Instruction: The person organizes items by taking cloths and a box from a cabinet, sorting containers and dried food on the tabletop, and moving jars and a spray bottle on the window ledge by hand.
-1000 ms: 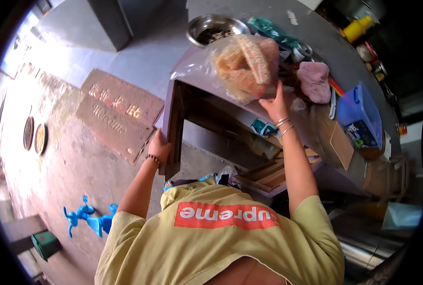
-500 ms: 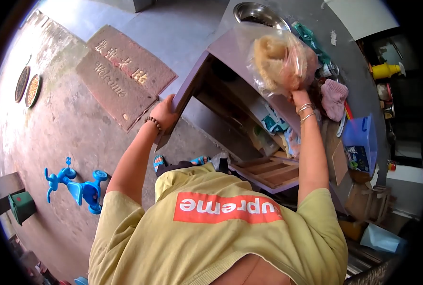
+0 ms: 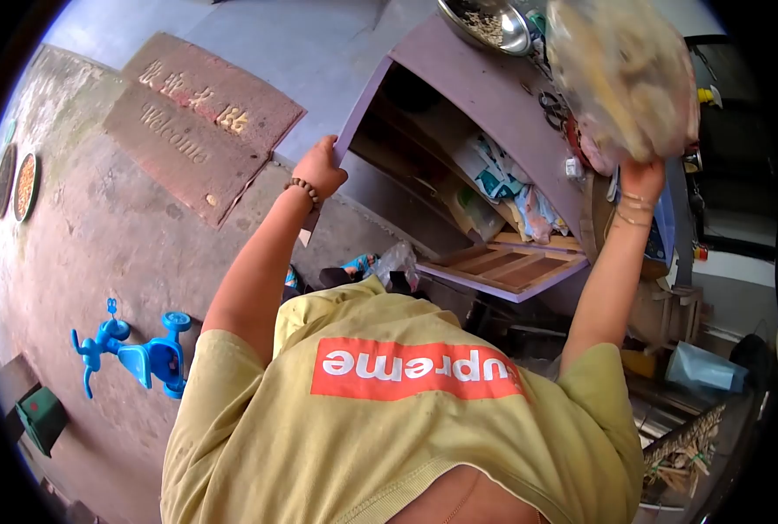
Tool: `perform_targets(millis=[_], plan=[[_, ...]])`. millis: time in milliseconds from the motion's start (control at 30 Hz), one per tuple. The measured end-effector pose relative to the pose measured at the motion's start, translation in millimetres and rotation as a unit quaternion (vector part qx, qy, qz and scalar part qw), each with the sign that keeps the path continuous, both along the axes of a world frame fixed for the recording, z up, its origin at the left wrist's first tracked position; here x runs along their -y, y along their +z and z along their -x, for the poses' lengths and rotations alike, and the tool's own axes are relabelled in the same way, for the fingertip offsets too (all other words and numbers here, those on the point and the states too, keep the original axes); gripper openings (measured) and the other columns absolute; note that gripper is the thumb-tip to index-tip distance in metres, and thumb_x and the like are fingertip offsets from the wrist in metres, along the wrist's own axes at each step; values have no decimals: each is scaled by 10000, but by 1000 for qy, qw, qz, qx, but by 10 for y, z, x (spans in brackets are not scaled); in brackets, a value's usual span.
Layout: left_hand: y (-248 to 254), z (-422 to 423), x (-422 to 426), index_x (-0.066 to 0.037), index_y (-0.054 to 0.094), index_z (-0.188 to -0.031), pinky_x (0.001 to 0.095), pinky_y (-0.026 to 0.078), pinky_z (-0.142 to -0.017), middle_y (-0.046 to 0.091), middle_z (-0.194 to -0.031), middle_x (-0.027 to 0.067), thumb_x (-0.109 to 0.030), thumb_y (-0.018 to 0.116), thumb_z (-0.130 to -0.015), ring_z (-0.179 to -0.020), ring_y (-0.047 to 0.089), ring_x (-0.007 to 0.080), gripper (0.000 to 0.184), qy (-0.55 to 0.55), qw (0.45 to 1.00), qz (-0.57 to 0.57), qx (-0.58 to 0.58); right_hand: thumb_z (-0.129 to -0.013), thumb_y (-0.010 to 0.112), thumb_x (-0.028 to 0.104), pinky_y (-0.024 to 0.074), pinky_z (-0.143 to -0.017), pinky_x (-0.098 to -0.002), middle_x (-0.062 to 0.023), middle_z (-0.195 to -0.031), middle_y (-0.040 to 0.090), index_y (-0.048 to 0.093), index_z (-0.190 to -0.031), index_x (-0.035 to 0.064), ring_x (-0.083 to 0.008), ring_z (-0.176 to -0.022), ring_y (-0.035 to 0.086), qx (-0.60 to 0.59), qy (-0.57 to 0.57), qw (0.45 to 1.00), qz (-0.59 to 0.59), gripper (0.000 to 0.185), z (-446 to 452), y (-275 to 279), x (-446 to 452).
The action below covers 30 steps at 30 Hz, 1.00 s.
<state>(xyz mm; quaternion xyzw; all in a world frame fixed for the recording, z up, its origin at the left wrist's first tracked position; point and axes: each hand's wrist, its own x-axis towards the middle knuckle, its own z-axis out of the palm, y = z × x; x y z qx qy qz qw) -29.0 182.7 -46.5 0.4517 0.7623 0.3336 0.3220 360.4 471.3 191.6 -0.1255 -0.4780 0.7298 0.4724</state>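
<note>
My right hand (image 3: 640, 182) is closed around the gathered neck of a clear plastic bag (image 3: 620, 74), lifted over the right side of a purple cabinet (image 3: 468, 65). Something tan and fluffy shows through the plastic; its kind is unclear. My left hand (image 3: 321, 168) grips a purple door edge (image 3: 351, 131) at the cabinet's left front. The cabinet stands open, with folded cloths and packets (image 3: 502, 179) inside at the right and a dark interior at the left. A lower flap (image 3: 511, 269) hangs open, its wooden frame facing up.
A metal bowl (image 3: 489, 26) and scissors (image 3: 552, 106) lie on the cabinet top. Leftward on the floor are a welcome mat (image 3: 201, 131), a blue toddler tricycle (image 3: 140, 354), two shallow baskets and a green bin (image 3: 41, 419). A wooden stool (image 3: 677, 314) stands at the right.
My right hand has carried the plastic bag rightward, away from the middle of the cabinet top, and nearer the camera. My left hand stays at the door edge. The view has shifted.
</note>
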Motion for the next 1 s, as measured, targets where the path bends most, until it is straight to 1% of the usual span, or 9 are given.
perform_targets(millis=[67,100,133,267,333,433,567,767,1000], plan=[[19,-12,-12,-37,391,-1163,344,404,-828,517,-1027,214,-88,570,-609,-982,488,334,584,7,1000,5,-6,-840,453,180,320,-954,-378,-126,-1202,441,394,-1193,20,-244,-1111,417,65,-197,978,1,393,31,133,559],[-57,1,-30,-27,392,-1161,351,401,-833,512,-1042,210,-93,572,-607,-986,483,336,587,5,1000,0,-4,-827,475,163,324,-948,-361,-126,-1196,445,400,-1184,16,-239,-1103,424,271,-224,909,-224,394,-97,57,667],[-72,13,-33,-24,392,-1161,353,402,-832,512,-1043,210,-93,571,-606,-981,486,336,588,4,1000,2,-12,-813,497,146,329,-943,-343,-125,-1191,450,406,-1175,13,-235,-1095,431,412,-292,749,-429,397,-212,-14,782],[-45,87,-28,-61,367,-1181,366,418,-821,493,-1076,202,-141,571,-624,-974,492,339,599,-22,1000,3,-20,-807,506,313,374,-914,-356,-98,-1205,437,378,-1209,34,-222,-1069,458,235,-258,935,62,507,-196,-345,1768],[-13,106,-15,-62,352,-1186,366,419,-820,487,-1082,202,-145,576,-625,-972,495,335,610,-31,999,34,-7,-823,486,257,396,-882,-331,-78,-1162,479,429,-1172,42,-197,-1058,465,247,-245,926,143,414,-313,-743,2044],[35,124,0,-31,386,-1168,362,413,-814,517,-1028,224,-104,560,-609,-953,502,343,590,-17,1000,15,-1,-789,472,59,423,-541,-192,-9,-865,551,517,-960,46,-72,-651,511,379,-226,880,177,177,-208,-1290,2465],[38,156,-6,-23,385,-1167,356,408,-825,514,-1032,226,-94,557,-610,-964,497,342,587,-25,1000,12,-14,-771,419,29,511,-679,-368,-89,-950,546,488,-1012,35,-212,-826,568,398,-183,825,357,251,-146,-2003,2836],[22,138,0,-12,375,-1168,345,395,-852,501,-1051,225,-87,553,-610,-991,478,341,590,-24,1000,10,-8,-731,469,13,496,-605,-311,-48,-879,564,517,-963,82,-168,-736,560,355,-187,825,398,247,8,-2487,2823],[-8,126,3,-28,390,-1140,362,412,-806,516,-1013,222,-94,555,-616,-958,498,345,553,-19,1000,-4,1,-708,440,-43,407,-605,-224,-9,-732,512,535,-843,38,-108,-669,478,490,-176,822,230,184,181,-2640,2101]])
